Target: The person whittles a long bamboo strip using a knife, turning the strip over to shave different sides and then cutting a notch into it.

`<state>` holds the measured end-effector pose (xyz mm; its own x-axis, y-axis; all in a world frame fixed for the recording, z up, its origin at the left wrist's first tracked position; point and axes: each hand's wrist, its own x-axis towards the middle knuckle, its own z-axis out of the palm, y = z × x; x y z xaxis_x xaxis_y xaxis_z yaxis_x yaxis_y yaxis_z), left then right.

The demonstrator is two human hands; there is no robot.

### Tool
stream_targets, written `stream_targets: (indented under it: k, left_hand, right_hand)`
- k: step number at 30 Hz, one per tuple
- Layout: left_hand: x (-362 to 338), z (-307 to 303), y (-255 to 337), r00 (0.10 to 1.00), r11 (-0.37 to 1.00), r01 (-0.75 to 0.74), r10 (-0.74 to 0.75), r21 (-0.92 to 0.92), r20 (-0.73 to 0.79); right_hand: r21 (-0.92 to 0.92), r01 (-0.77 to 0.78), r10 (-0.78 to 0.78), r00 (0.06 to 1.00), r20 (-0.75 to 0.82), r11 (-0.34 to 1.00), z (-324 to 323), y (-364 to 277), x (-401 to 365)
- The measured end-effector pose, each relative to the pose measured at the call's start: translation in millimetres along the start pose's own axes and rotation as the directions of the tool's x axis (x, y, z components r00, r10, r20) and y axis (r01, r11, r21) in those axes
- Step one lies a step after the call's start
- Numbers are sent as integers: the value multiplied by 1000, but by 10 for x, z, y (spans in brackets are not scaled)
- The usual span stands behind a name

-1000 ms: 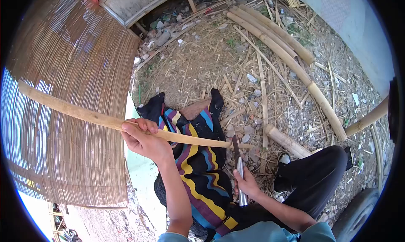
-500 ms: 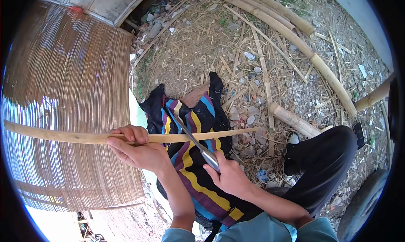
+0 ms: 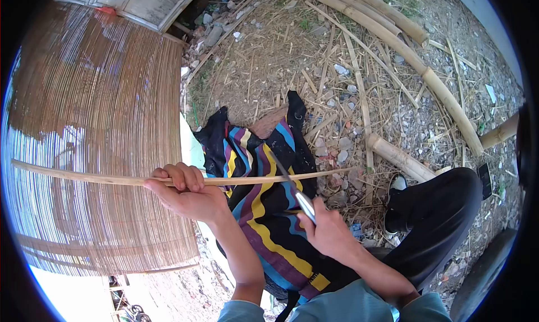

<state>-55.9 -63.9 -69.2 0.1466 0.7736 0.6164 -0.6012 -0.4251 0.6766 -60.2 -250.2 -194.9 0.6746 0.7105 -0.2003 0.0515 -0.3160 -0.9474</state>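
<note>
A long, thin bamboo strip [image 3: 252,180] runs sideways across the view, and my left hand [image 3: 188,193] is wrapped round it left of its middle. My right hand [image 3: 331,232] grips the metal handle of a knife [image 3: 305,203]. The dark blade points up and to the left and crosses the strip right of its middle; whether it touches the strip cannot be told. Beneath both lies a black cloth with yellow, purple and blue stripes [image 3: 264,210], spread over my lap and the ground.
A slatted bamboo screen [image 3: 112,125] hangs at the left. Thick bamboo poles [image 3: 443,92] lie at the upper right, with a shorter pole [image 3: 401,158] near my bent knee [image 3: 449,204]. Stones and bamboo scraps litter the ground. A dark tyre-like object [image 3: 485,277] stands at the lower right.
My right hand and the knife have moved right and slightly down along the strip. The strip has turned and now shows a narrower side. My left hand still holds it.
</note>
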Motion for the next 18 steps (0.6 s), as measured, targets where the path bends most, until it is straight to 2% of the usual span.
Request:
stream_targets:
  k: [3,5,7,9,11,14,16,18]
  left_hand:
    - [11,-42,-21,1000,1000,4,-4,-17,6]
    - [-22,-29,16,996,996,23,-15,-88,92]
    - [-56,0,30,996,994,29,-20,-107,85]
    - [-77,34,37,994,991,14,0,-130,108]
    - [-78,69,35,996,995,2,7,-99,94]
    - [-99,76,47,994,998,-13,20,-65,105]
    - [-97,86,38,991,998,-10,20,-69,136]
    - [-67,81,24,999,1000,-7,7,-8,41]
  right_hand:
    - [14,-127,128,991,-43,992,-12,549,-53]
    - [-18,-190,190,982,-14,982,-5,645,-102]
    - [93,-170,176,983,-52,981,1,523,-87]
    - [135,-164,169,985,-25,977,3,394,-48]
    - [190,-6,9,1000,-17,982,8,177,-52]
    - [309,107,-108,994,-14,945,133,2,-64]
    - [250,87,-78,996,-48,964,187,80,-47]
    - [155,-14,23,998,-59,988,174,257,3]
